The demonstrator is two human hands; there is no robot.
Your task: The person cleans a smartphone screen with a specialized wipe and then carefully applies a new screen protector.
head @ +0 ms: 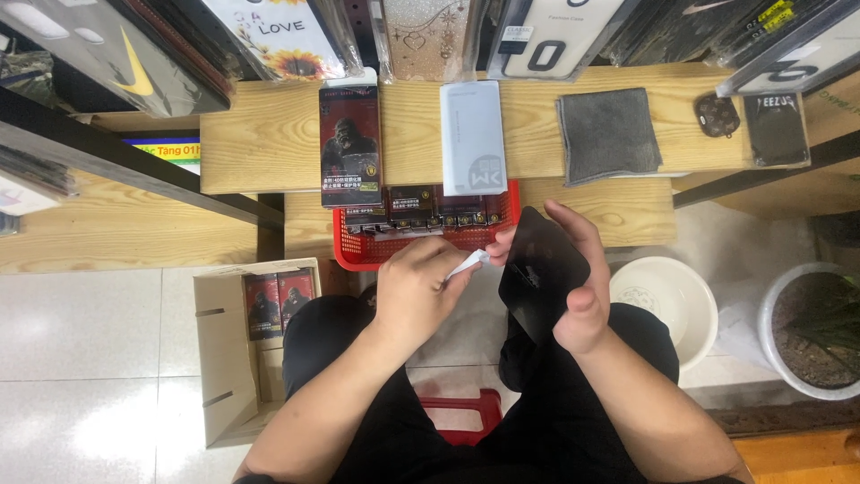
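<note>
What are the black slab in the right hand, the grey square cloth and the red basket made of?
Flat black slab: likely glass or glossy plastic, smooth with a faint sheen, held rigid. Grey square cloth: looks like microfibre, matte and napped, with soft edges. Red basket: moulded plastic, going by its slotted lattice wall and uniform colour.

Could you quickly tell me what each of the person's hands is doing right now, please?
Left hand: closed, pinching a small white wipe.
Right hand: closed around a black phone, holding it.
</note>
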